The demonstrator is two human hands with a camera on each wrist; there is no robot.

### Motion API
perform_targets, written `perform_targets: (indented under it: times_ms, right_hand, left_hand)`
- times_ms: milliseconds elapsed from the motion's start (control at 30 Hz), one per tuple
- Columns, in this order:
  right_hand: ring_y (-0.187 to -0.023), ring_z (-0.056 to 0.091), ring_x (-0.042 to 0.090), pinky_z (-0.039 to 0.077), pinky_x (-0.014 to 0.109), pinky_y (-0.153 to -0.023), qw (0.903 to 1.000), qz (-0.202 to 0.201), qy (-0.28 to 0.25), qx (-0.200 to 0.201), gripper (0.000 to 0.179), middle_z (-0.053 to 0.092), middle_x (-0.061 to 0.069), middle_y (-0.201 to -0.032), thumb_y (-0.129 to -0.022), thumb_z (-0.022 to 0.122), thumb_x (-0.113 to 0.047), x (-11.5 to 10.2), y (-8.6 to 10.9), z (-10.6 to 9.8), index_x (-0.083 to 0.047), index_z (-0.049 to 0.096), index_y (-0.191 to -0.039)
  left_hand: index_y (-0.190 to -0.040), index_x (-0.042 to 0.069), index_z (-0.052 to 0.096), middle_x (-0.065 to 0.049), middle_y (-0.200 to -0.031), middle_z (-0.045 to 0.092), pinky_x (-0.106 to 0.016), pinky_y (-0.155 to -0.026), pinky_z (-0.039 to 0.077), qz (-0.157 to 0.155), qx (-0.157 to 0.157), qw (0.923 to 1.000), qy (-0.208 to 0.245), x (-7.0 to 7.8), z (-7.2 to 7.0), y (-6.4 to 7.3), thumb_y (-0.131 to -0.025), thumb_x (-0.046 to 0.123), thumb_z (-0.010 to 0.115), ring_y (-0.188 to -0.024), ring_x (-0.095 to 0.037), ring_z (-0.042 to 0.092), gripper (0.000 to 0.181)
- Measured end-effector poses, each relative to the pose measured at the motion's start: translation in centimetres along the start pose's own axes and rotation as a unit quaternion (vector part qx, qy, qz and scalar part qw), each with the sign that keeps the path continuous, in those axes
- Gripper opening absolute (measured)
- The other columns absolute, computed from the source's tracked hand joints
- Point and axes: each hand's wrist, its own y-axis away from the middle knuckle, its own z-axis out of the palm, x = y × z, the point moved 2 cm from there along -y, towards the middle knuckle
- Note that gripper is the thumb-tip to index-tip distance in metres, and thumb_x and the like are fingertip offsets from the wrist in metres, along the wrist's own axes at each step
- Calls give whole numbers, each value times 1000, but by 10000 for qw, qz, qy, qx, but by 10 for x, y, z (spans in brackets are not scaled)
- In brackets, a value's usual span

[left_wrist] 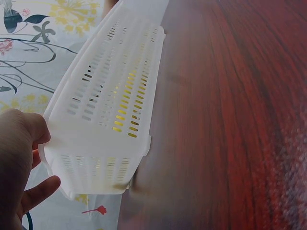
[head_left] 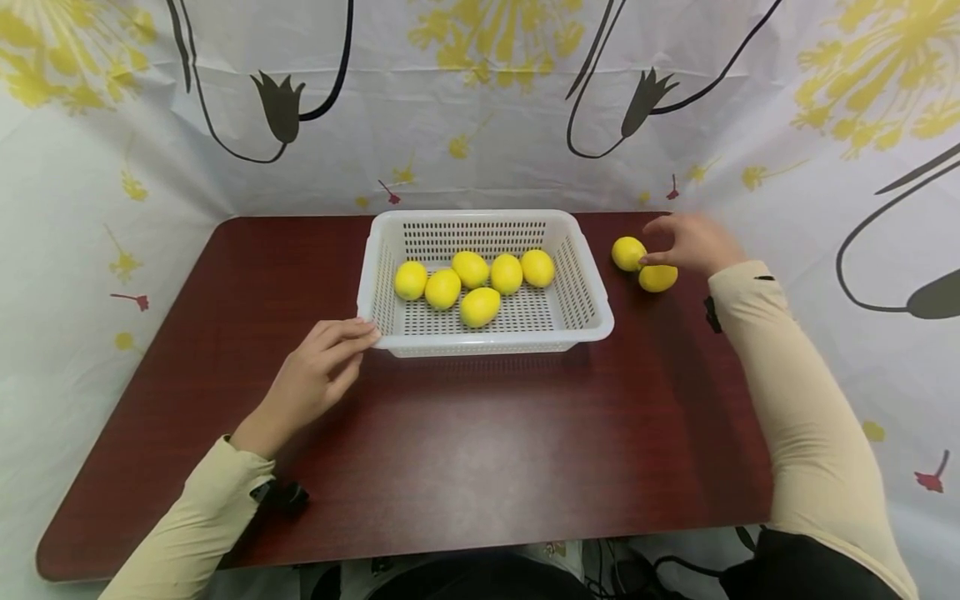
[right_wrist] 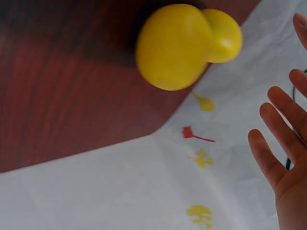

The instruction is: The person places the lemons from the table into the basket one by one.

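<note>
A white plastic basket (head_left: pixel 495 340) with slotted walls stands on the table, and several lemons (head_left: pixel 480 307) lie on its floor. My left hand (head_left: pixel 311 375) holds the basket's front left corner by the rim. In the left wrist view, the thumb (left_wrist: pixel 36 128) lies against that corner and another finger stands off from the wall. To the right of the basket, two lemons (head_left: pixel 628 253) sit side by side on the table. My right hand (head_left: pixel 693 243) is over them with fingers spread and nothing held; in the right wrist view its fingers (right_wrist: pixel 283 124) are apart from the lemons (right_wrist: pixel 175 48).
The dark red wooden table (head_left: pixel 480 450) has rounded corners and meets a white patterned cloth (head_left: pixel 480 142) at the back and sides. Black cables (head_left: pixel 675 567) hang below the front edge at the right. A dark strap device (head_left: pixel 281 493) sits on the left wrist.
</note>
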Motion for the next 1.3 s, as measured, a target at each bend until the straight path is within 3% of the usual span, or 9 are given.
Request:
perform_targets:
  times_ms: [267,667,1033,1300]
  right_hand:
    - [-119,50,46,40,62,-99,9999,86,-74,-8,61,57,26,-132,-85,80,-37,21,2,22,-2,62,-131]
    - [-123,46,46,37,65,-102,9990,386,-92,-205,66,54,29,-133,-81,83,-37,30,8,46,0,61,-131]
    - [-115,48,45,41,67,-95,9986,524,-53,-12,68,54,28,-128,-79,84,-41,46,8,68,-3,60,-131]
    - [-115,47,45,41,64,-96,9987,509,1,86,63,55,27,-128,-80,84,-34,50,9,76,-3,61,-130]
  left_hand:
    - [-125,1,70,-8,-130,64,-17,-109,36,15,-33,10000,-33,-1,1,1,-87,-5,65,-124,-32,55,39]
    - [-125,2,71,-9,-130,64,-19,-109,36,44,-22,10000,-23,0,1,1,-88,-4,64,-126,-29,53,38]
    - [-125,2,70,-8,-131,64,-19,-110,36,-20,-67,10000,-43,-1,1,1,-88,-4,65,-127,-28,53,38]
    - [-125,1,70,-9,-130,64,-20,-110,37,51,20,10000,-18,-2,1,2,-86,-6,66,-126,-29,53,40]
